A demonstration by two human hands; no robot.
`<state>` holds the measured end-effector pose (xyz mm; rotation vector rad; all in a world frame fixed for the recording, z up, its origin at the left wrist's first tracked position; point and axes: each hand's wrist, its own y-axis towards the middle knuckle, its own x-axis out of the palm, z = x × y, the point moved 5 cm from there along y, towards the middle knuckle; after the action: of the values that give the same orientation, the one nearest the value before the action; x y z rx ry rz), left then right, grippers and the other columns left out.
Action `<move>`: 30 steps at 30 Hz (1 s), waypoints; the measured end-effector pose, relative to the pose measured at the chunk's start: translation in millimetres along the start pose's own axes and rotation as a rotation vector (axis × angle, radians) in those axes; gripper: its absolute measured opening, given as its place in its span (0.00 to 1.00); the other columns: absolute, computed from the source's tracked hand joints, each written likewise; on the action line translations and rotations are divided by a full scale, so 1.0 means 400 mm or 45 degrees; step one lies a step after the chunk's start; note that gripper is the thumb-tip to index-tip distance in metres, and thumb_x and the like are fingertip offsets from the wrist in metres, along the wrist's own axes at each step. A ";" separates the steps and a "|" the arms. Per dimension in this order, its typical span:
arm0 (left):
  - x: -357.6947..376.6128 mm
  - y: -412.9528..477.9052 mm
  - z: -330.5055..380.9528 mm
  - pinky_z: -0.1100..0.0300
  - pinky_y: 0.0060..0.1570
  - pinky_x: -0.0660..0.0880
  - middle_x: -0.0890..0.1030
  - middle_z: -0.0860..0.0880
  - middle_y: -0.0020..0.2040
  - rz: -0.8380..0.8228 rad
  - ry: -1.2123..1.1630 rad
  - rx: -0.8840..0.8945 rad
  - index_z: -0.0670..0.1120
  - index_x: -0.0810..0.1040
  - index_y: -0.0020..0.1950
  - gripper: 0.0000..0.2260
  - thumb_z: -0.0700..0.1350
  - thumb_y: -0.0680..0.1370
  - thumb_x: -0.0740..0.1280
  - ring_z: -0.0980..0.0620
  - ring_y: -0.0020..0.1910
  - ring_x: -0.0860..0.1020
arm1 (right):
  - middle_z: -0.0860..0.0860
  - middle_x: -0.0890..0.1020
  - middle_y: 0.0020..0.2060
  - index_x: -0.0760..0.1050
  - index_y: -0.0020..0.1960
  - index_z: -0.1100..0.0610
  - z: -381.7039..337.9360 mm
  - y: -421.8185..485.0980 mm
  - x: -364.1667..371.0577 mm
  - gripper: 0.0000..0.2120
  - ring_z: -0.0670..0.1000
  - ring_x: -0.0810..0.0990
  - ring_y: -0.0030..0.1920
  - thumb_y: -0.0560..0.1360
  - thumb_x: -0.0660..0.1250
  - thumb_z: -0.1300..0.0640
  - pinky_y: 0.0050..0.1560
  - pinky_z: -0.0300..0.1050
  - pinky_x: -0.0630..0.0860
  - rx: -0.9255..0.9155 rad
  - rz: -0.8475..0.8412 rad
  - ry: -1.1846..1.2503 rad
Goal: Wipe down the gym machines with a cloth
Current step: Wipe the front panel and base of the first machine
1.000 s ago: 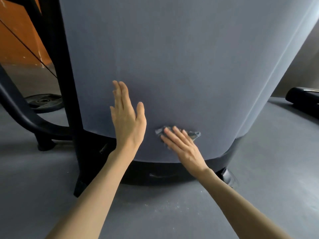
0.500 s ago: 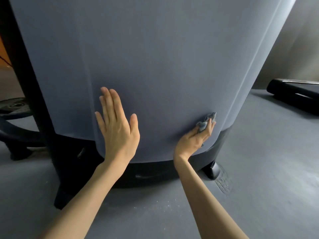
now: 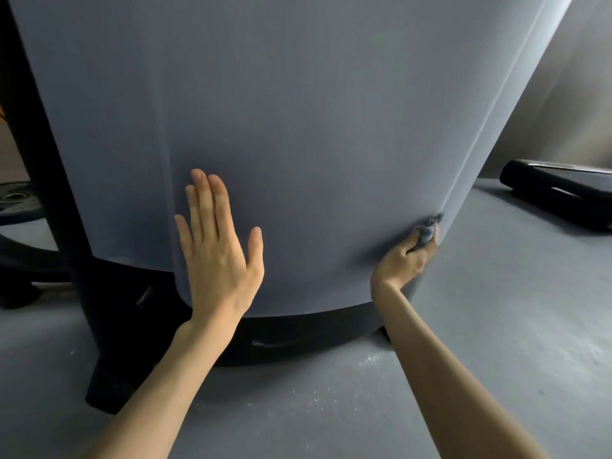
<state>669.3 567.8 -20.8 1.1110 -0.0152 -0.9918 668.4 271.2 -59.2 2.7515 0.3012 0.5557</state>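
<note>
The right hand [image 3: 405,256] curls its fingers round the cloth [image 3: 427,231], bunched at the fingertips against the grey machine panel [image 3: 314,127] near its edge. The left hand [image 3: 218,250] lies flat, fingers straight and together. Soft and light, the cloth likely handles best wadded in the palm.

Place: a gym is suggested.
Under the left hand [image 3: 220,256]: a large grey machine shroud [image 3: 314,111] is seen.
Further left: a weight plate [image 3: 15,200] is laid on the floor [image 3: 496,326].

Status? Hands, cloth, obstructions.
Left hand flat on panel. Right hand grips cloth at panel's right edge. Nothing in the way.
</note>
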 end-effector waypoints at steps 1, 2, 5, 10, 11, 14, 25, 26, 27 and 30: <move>0.001 0.000 -0.001 0.43 0.75 0.46 0.42 0.45 0.80 -0.004 -0.003 0.001 0.42 0.43 0.80 0.34 0.52 0.80 0.56 0.46 0.79 0.43 | 0.56 0.72 0.70 0.67 0.72 0.60 0.037 -0.009 -0.017 0.19 0.52 0.70 0.69 0.83 0.57 0.60 0.64 0.27 0.63 0.088 0.043 -0.043; 0.001 0.000 -0.001 0.42 0.75 0.47 0.43 0.44 0.80 -0.006 -0.007 0.002 0.42 0.43 0.80 0.34 0.51 0.80 0.57 0.45 0.79 0.44 | 0.57 0.72 0.69 0.68 0.72 0.61 0.073 -0.022 -0.035 0.18 0.55 0.70 0.69 0.83 0.57 0.60 0.65 0.32 0.63 0.208 0.076 -0.078; 0.000 0.001 -0.001 0.41 0.75 0.48 0.43 0.43 0.81 -0.012 -0.009 0.010 0.42 0.44 0.80 0.35 0.51 0.80 0.58 0.45 0.79 0.44 | 0.59 0.73 0.67 0.68 0.72 0.60 0.173 -0.067 -0.065 0.18 0.60 0.73 0.66 0.82 0.56 0.58 0.68 0.47 0.66 0.534 0.053 -0.172; -0.006 0.001 -0.002 0.41 0.75 0.47 0.43 0.43 0.80 -0.044 -0.011 0.030 0.41 0.44 0.80 0.36 0.52 0.79 0.58 0.45 0.79 0.43 | 0.55 0.74 0.60 0.68 0.69 0.58 0.219 -0.013 -0.050 0.18 0.53 0.74 0.55 0.79 0.56 0.58 0.64 0.51 0.72 0.871 -0.126 -0.291; -0.007 0.002 -0.003 0.41 0.75 0.47 0.42 0.43 0.80 -0.045 -0.015 0.032 0.41 0.44 0.80 0.36 0.51 0.79 0.59 0.45 0.79 0.43 | 0.54 0.73 0.57 0.70 0.67 0.56 0.191 0.001 -0.038 0.18 0.52 0.72 0.54 0.78 0.56 0.58 0.64 0.50 0.71 0.834 -0.149 -0.287; -0.008 0.005 0.002 0.41 0.74 0.47 0.42 0.42 0.80 -0.058 -0.038 0.018 0.41 0.45 0.80 0.37 0.52 0.78 0.60 0.43 0.79 0.44 | 0.56 0.74 0.65 0.70 0.69 0.56 0.094 0.037 -0.025 0.18 0.55 0.73 0.64 0.80 0.57 0.60 0.69 0.46 0.66 0.397 -0.057 -0.211; -0.012 0.003 -0.002 0.43 0.74 0.45 0.41 0.44 0.80 -0.069 -0.083 0.030 0.43 0.43 0.80 0.38 0.52 0.78 0.60 0.44 0.79 0.42 | 0.59 0.74 0.66 0.68 0.72 0.60 0.208 -0.225 -0.102 0.18 0.60 0.72 0.66 0.83 0.54 0.60 0.63 0.44 0.64 0.946 -0.063 -0.332; -0.013 0.003 -0.002 0.43 0.74 0.45 0.41 0.44 0.80 -0.073 -0.083 0.030 0.43 0.43 0.80 0.38 0.52 0.78 0.60 0.44 0.79 0.42 | 0.59 0.77 0.62 0.71 0.69 0.61 0.204 -0.217 -0.107 0.16 0.60 0.74 0.64 0.83 0.55 0.61 0.60 0.44 0.66 0.887 -0.078 -0.355; -0.014 0.003 -0.001 0.43 0.74 0.44 0.41 0.44 0.80 -0.077 -0.087 0.032 0.43 0.43 0.80 0.38 0.52 0.78 0.60 0.44 0.79 0.42 | 0.59 0.78 0.58 0.73 0.65 0.61 0.192 -0.195 -0.108 0.15 0.60 0.75 0.62 0.82 0.56 0.62 0.59 0.43 0.67 0.773 -0.085 -0.359; -0.018 0.002 -0.004 0.44 0.74 0.44 0.40 0.45 0.80 -0.100 -0.104 0.041 0.43 0.42 0.80 0.38 0.51 0.77 0.61 0.46 0.79 0.41 | 0.58 0.77 0.64 0.72 0.68 0.61 0.154 -0.092 -0.094 0.17 0.58 0.74 0.66 0.81 0.58 0.63 0.67 0.45 0.67 0.387 -0.103 -0.310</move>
<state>666.2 573.9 -17.5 1.1068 -0.0543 -1.1106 654.6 279.0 -138.5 3.0404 0.4686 0.1604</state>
